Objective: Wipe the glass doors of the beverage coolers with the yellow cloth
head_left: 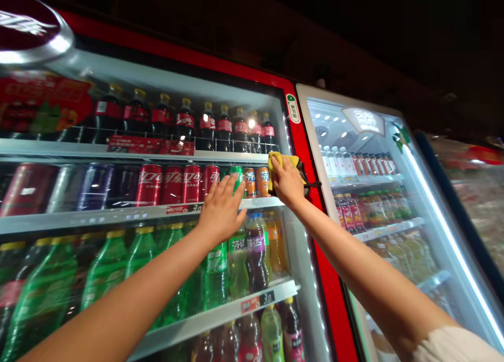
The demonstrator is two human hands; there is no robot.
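A drinks cooler with a red frame stands before me, its glass door closed. My left hand lies against the glass with its fingers spread, holding nothing, in front of the row of cans. Higher and to the right, my right hand presses a yellow cloth to the glass beside the red frame. Part of the cloth is hidden under the fingers. A dark handle-like piece shows just right of the cloth. Behind the glass are red cola cans and orange cans.
Cola bottles line the upper shelf inside, and green bottles fill a lower one. To the right stands a second cooler with a pale frame, lit by a bright strip. A round sign is at the upper left.
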